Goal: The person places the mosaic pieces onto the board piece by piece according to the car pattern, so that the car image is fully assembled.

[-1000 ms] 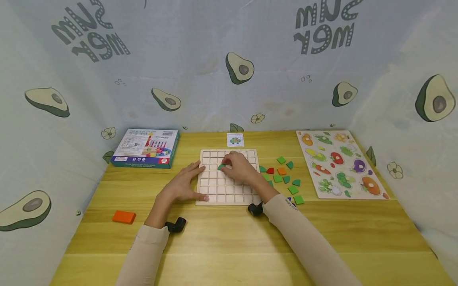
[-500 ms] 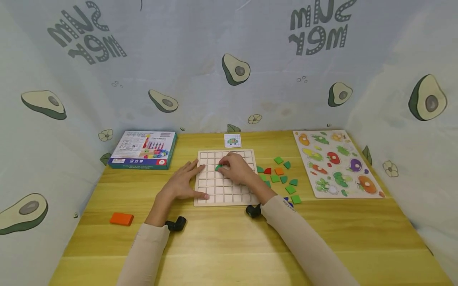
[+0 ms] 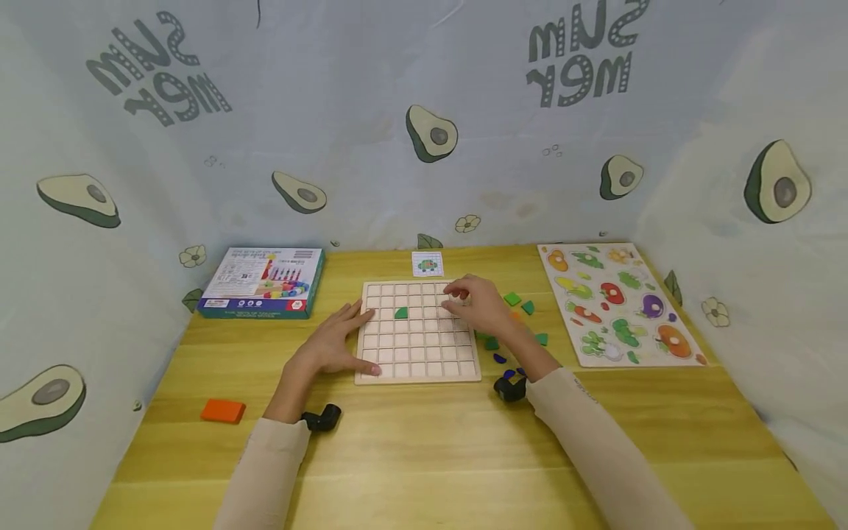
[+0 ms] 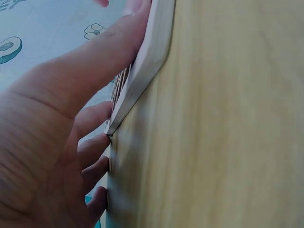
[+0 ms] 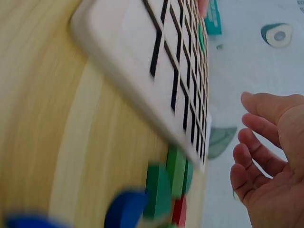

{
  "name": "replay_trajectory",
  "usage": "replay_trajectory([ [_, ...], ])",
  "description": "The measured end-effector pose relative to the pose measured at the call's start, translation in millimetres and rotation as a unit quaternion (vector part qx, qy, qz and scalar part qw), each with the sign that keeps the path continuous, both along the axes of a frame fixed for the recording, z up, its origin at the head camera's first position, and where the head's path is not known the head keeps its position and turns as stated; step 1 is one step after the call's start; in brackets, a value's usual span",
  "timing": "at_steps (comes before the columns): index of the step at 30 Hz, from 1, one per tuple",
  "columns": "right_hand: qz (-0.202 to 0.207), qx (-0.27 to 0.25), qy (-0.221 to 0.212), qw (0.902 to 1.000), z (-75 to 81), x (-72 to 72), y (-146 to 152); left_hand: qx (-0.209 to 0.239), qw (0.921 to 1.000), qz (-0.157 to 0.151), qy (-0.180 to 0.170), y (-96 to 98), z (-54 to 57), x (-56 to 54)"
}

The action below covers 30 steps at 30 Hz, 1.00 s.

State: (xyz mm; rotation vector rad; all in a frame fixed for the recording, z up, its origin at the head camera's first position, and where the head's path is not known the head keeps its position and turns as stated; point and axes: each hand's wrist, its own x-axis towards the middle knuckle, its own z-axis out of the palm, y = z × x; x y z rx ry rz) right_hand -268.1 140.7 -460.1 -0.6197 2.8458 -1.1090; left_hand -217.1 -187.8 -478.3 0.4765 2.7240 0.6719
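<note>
A pale wooden grid board (image 3: 419, 340) lies in the middle of the table in the head view. One green quarter-circle piece (image 3: 401, 313) sits in a cell left of the board's centre. My left hand (image 3: 330, 344) rests along the left edge, its thumb on the near corner area and the fingers spread toward the far side. In the left wrist view the thumb (image 4: 102, 52) lies over the board's rim. Above the board's right side is my right hand (image 3: 483, 305), holding nothing, with loosely bent fingers. The right wrist view shows that hand (image 5: 273, 156) raised off the board.
Several green pieces (image 3: 512, 299) and blue pieces (image 3: 500, 358) lie right of the board, partly behind the right arm. Beyond it is a turtle picture card (image 3: 427, 263). A vegetable puzzle board (image 3: 619, 313) stands right, a boxed set (image 3: 261, 283) back left, an orange block (image 3: 222, 411) front left.
My right hand has let go of the green quarter-circle piece and moved right across the board. The piece stays in its cell. My left hand keeps its place on the board's edge.
</note>
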Motion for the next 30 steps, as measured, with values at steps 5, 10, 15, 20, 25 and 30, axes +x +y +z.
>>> replay_trajectory([
  [5,-0.033,-0.001,0.007,0.9994,1.0,0.1,33.2,0.001,0.9999,-0.002,-0.013,-3.5,0.9,1.2],
  [10,-0.066,0.011,-0.001,0.9978,-3.2,-1.9,67.9,0.009,0.9997,-0.007,-0.022,-4.1,4.1,1.9],
  [15,-0.101,0.042,-0.013,0.9939,-5.4,-2.1,92.5,0.016,0.9996,-0.005,-0.022,-1.3,5.4,2.8],
  [20,-0.128,0.067,-0.042,0.9886,-6.2,-1.5,103.0,0.014,0.9997,-0.003,-0.021,-3.5,2.8,2.1],
  [25,-0.134,0.085,-0.064,0.9852,-9.5,-2.1,109.3,0.012,0.9996,-0.002,-0.024,-4.8,1.6,1.6],
  [30,-0.130,0.092,-0.067,0.9850,-10.6,-2.8,111.3,0.018,0.9997,-0.006,-0.017,-4.5,1.2,1.5],
])
